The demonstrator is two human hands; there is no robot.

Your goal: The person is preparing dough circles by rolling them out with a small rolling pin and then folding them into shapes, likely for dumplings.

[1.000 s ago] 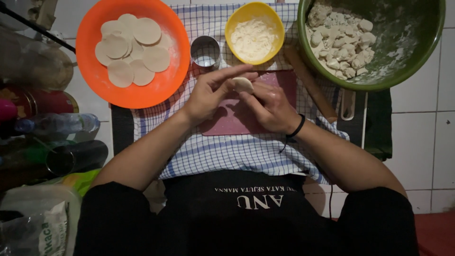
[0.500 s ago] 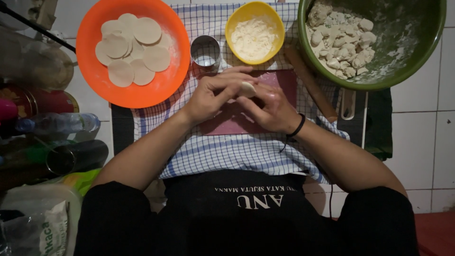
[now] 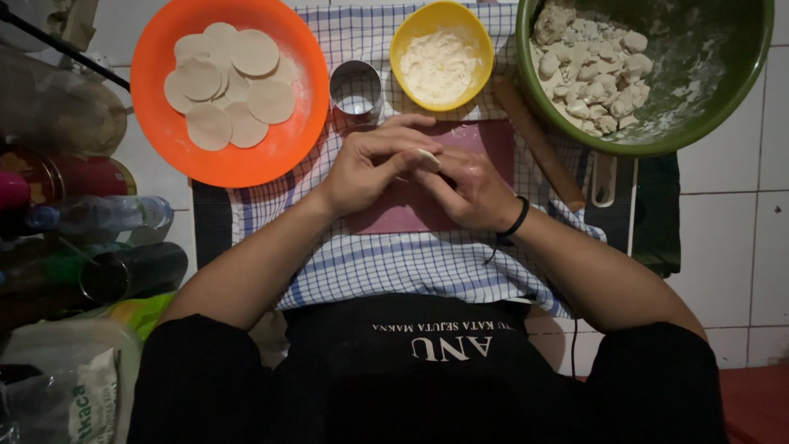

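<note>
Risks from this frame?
1. The dough piece is pinched between the left hand and right hand above the mat; it may tear or drop.
2. The rolling pin lies slanted under the green bowl; a nudge could roll it.
3. The metal ring sits near the left hand's knuckles and could get knocked.

Small pale dough piece point(image 3: 427, 156) pinched between fingertips (mostly hidden), above maroon board point(image 3: 493, 140).

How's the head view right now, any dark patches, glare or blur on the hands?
Head view: bowls bright at the top, left clutter and lap in deep shadow; left hand and right hand are dim but sharp around the dough piece; no glare.
</note>
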